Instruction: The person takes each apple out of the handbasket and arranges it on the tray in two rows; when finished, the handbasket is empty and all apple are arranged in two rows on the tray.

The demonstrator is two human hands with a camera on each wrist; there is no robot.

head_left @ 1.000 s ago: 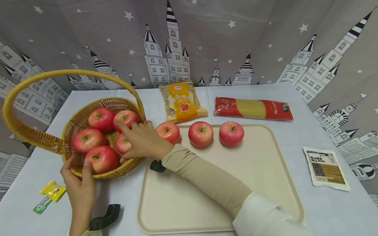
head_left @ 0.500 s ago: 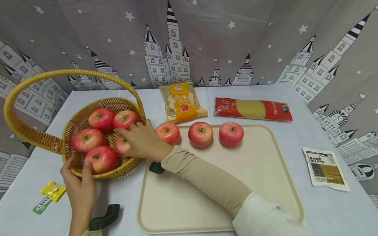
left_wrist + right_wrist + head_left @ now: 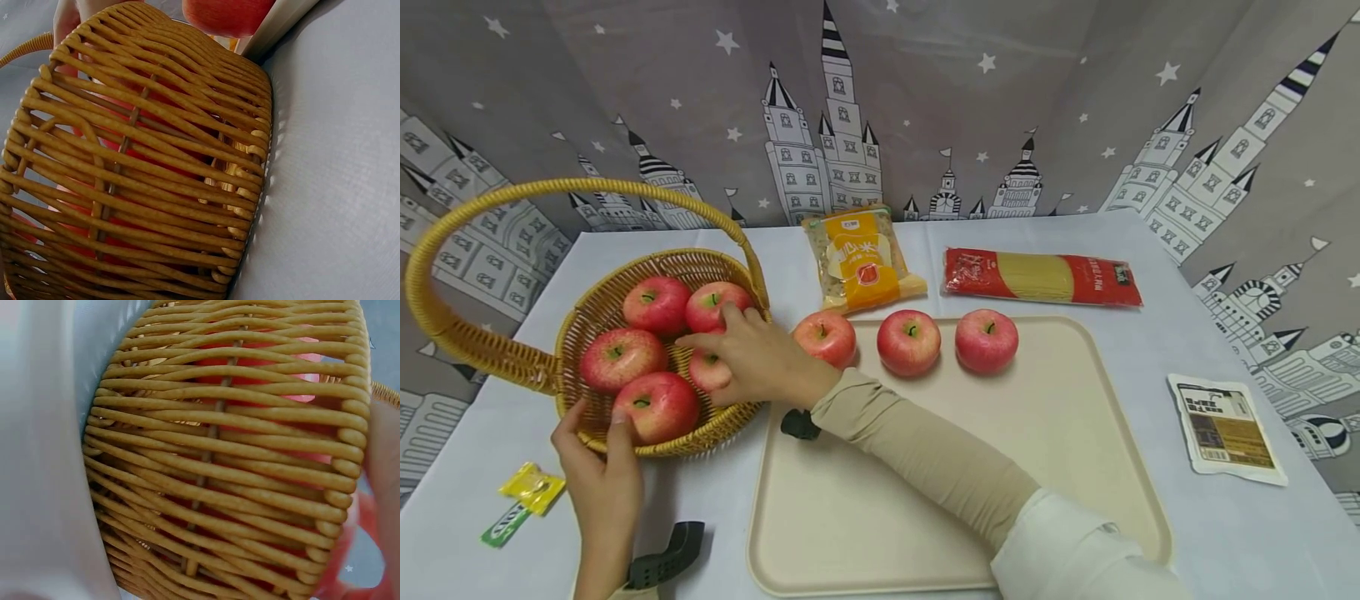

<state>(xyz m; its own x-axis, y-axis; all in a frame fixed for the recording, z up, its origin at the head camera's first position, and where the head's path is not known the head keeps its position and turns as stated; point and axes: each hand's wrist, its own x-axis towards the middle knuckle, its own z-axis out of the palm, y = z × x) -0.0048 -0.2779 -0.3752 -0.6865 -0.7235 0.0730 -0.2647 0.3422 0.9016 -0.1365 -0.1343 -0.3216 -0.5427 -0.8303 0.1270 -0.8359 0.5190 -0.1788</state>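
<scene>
Head view is showing the left hand (image 3: 597, 475) gripping the near rim of the round woven wicker basket (image 3: 715, 423), thumb and finger curled over its edge. Farther in, the right hand (image 3: 760, 358) is curling round a small red apple (image 3: 706, 372) inside that basket. Right of the basket, three red apples (image 3: 910, 342) are sitting along the far edge of the cream plastic tray (image 3: 1060, 433).

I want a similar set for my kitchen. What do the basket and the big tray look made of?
The basket: woven wicker or rattan, going by round golden strands interlaced over ribs, slightly glossy. The tray: probably moulded plastic, being smooth, matte cream, with rounded corners and a raised rim.
</scene>
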